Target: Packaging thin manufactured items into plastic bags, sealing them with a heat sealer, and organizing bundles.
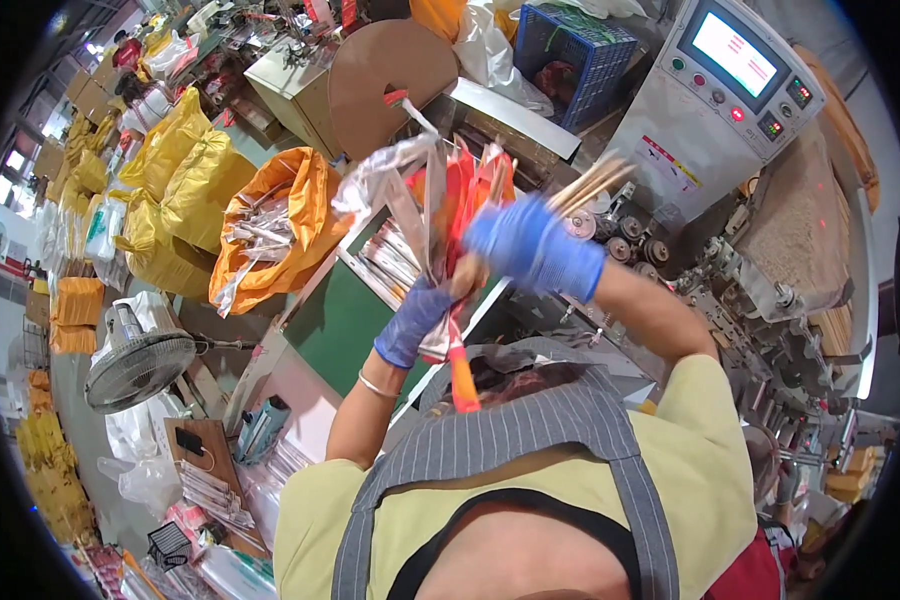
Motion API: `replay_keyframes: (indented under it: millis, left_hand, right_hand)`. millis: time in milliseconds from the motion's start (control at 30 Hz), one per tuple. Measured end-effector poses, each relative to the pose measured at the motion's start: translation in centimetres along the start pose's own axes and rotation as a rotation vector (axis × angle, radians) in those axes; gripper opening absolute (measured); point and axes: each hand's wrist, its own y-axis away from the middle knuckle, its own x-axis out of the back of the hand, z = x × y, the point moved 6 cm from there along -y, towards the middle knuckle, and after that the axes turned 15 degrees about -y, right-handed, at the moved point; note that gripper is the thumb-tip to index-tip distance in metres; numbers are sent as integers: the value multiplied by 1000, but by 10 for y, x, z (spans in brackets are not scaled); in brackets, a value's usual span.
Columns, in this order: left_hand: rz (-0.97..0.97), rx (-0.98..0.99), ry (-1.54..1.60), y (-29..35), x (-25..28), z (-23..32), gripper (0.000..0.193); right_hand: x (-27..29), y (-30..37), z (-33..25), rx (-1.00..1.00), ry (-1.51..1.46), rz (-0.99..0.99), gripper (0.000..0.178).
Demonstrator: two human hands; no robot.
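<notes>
My left hand (416,322), in a blue glove with the fingertips bare, closes around crumpled printed film (432,205). The film is clear, white and red, and a red-orange end hangs below the hand. Just to the right, my right hand (538,246), also blue-gloved and smeared by motion, is closed on a bundle of thin wooden sticks (595,186). The sticks fan out above its knuckles toward the machine. Beside my left hand, several slim paper-wrapped packets (390,258) lie at the edge of a green surface (320,335).
A machine with a lit control panel (735,55) stands at the right, its rollers (625,240) close to my right hand. To the left are an orange sack (305,215) of packets, yellow sacks (205,190) and a fan (140,365). A blue crate (590,65) sits at the back.
</notes>
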Motion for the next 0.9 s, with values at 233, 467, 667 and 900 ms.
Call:
replay_keyframes:
  millis: [233, 467, 667, 900]
  left_hand:
    - [-44, -148, 412, 8, -8, 19, 47]
    - [-2, 14, -17, 8, -19, 15, 29]
    - [152, -75, -24, 9, -6, 25, 28]
    - [311, 82, 641, 5, 47, -42, 22]
  right_hand:
    - [17, 22, 39, -431, -974, 664, 10]
    - [18, 32, 43, -604, -1287, 636, 20]
    - [29, 40, 72, -589, -1440, 845, 21]
    - [69, 53, 73, -49, -965, 1193, 16]
